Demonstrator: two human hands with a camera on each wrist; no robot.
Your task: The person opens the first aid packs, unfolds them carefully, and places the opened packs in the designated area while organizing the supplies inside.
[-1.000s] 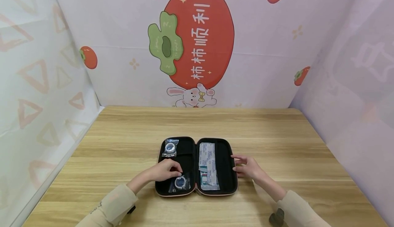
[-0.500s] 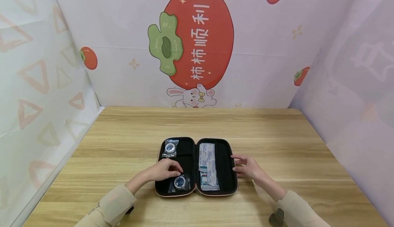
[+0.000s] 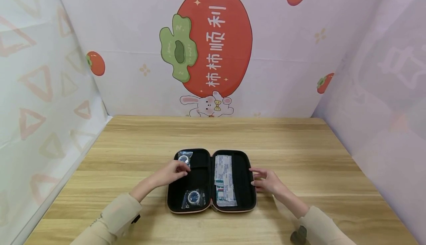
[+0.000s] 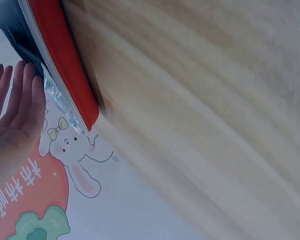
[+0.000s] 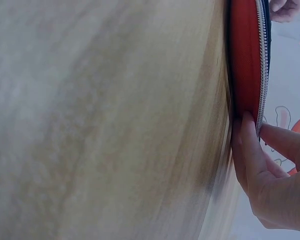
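A zip case [image 3: 199, 180], black inside with a red outer shell, lies unfolded on the table [image 3: 213, 134]. My left hand [image 3: 171, 173] is over its left half, fingers loosely bent with nothing seen between them. The fingertips overlap a clear packet with a white ring-shaped roll [image 3: 183, 158] at the upper left. A second packet with such a roll [image 3: 194, 197] lies at the lower left. My right hand [image 3: 269, 180] holds the case's right rim. In the right wrist view, its fingers [image 5: 250, 145] lie along the red wall and at the zipper.
Long printed packets [image 3: 224, 171] lie in the case's right half, beside its centre fold. A white wall cloth with a persimmon print [image 3: 221, 27] stands behind the table, and pale cloth walls [image 3: 43, 108] flank both sides.
My left hand has moved up and left, from beside the lower roll packet to the upper one. Both packets stay in the case, and the right hand keeps its place at the rim.
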